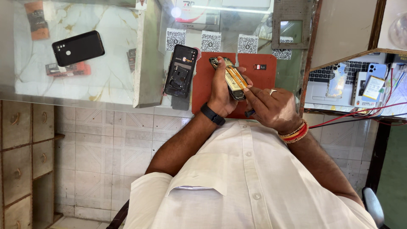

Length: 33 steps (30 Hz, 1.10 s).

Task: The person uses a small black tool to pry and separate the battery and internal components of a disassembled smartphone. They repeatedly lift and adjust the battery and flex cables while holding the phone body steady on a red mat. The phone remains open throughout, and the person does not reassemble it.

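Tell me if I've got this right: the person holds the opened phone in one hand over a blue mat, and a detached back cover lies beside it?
Not quite: the mat is red-orange, not blue, as the head view shows. The rest holds: the left hand holds the opened phone over it, the right hand works at it, and the detached back cover lies beside it.

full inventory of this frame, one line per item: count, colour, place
opened phone: 1, yellow-black inside, held in left hand
back cover: 1, black, left of red mat
red mat: 1, on glass counter
small chip: 1, dark, on mat
black phone: 1, under glass, far left
laptop: 1, silver, right shelf
blue phones: 2, on laptop
left hand: black wristband, grips phone
right hand: ring, bangles, fingertips on phone's battery
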{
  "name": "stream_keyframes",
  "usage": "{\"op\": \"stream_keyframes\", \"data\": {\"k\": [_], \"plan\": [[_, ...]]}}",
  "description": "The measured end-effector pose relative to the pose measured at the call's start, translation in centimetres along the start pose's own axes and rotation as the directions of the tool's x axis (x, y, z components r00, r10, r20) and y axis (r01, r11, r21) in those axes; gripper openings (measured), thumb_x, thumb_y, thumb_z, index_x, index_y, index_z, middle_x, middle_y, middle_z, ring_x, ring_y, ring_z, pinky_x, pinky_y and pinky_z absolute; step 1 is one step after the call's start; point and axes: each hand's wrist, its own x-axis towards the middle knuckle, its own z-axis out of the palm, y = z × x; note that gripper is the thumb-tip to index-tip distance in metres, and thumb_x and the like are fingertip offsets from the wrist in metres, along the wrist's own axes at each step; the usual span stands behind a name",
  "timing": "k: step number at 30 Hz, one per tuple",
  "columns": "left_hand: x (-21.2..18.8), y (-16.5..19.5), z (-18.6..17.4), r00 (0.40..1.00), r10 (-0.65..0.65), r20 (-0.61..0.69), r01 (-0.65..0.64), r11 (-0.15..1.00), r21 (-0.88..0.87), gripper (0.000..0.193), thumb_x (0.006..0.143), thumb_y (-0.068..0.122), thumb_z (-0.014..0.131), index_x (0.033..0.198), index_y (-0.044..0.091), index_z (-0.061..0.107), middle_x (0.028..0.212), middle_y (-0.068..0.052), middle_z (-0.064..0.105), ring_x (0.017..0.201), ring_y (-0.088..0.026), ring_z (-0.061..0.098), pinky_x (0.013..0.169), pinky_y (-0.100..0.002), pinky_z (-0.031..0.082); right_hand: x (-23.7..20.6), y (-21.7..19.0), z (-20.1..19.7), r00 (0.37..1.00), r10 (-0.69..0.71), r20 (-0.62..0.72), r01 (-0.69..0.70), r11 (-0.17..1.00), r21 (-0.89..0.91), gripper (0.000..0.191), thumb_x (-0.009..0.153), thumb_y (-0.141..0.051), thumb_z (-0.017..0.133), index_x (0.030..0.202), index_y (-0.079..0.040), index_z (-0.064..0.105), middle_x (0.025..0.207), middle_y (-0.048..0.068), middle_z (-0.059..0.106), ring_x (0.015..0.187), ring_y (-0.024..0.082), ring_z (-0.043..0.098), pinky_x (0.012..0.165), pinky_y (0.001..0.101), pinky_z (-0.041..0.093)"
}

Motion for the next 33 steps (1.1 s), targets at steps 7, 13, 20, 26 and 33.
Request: {"op": "stream_keyframes", "data": {"k": [7,13,20,26,33], "plan": [[0.3,-0.1,-0.2,0.999,0.043,-0.019,-0.043,0.999,0.011,0.077,0.099,0.076,0.032,0.112,0.005,0.057,0.079,-0.017,0.069,0.068,-0.023,0.069,0.057,-0.034,0.055,0.3,-0.1,0.1,0.998,0.062,0.004,-0.063,0.998,0.030,0.038,0.081,-0.014,0.084,0.115,0.001,0.075,0.104,0.013,0.077,0.069,0.017,0.071,0.056,0.0320,0.054],[0.8,-0.4,-0.2,0.977,0.204,-0.061,-0.202,0.979,0.037,0.072,0.101,0.072,0.037,0.110,0.002,0.054,0.075,-0.015,0.065,0.066,-0.023,0.068,0.058,-0.036,0.058,1.2,-0.5,-0.9,0.984,0.176,0.012,-0.176,0.974,0.146,0.026,0.087,-0.008,0.078,0.112,-0.004,0.075,0.104,0.009,0.076,0.069,0.020,0.069,0.059,0.0331,0.054],[1.0,-0.3,0.4,0.933,0.341,-0.112,-0.308,0.921,0.240,0.065,0.100,0.069,0.041,0.108,0.005,0.050,0.069,-0.011,0.063,0.058,-0.020,0.066,0.053,-0.032,0.056,2.1,-1.1,-1.3,0.984,0.177,0.018,-0.178,0.972,0.154,0.022,0.086,-0.009,0.081,0.108,-0.005,0.076,0.104,0.008,0.077,0.069,0.018,0.067,0.060,0.0329,0.055],[0.6,-0.2,0.4,0.936,0.325,-0.132,-0.278,0.917,0.285,0.065,0.098,0.068,0.042,0.109,0.005,0.048,0.068,-0.011,0.063,0.053,-0.021,0.066,0.050,-0.033,0.056,2.0,-1.1,-1.1,0.987,0.158,0.010,-0.156,0.964,0.217,0.017,0.092,-0.010,0.080,0.108,-0.007,0.076,0.105,0.007,0.076,0.086,0.020,0.075,0.070,0.0327,0.059],[1.0,-0.6,0.2,0.927,0.344,-0.150,-0.273,0.892,0.359,0.069,0.096,0.069,0.041,0.111,0.003,0.050,0.066,-0.010,0.061,0.053,-0.021,0.066,0.049,-0.032,0.055,1.6,-1.0,-0.6,0.970,0.229,0.086,-0.244,0.926,0.287,0.025,0.091,-0.004,0.078,0.117,-0.005,0.077,0.105,0.009,0.078,0.077,0.017,0.074,0.066,0.0314,0.059]]}}
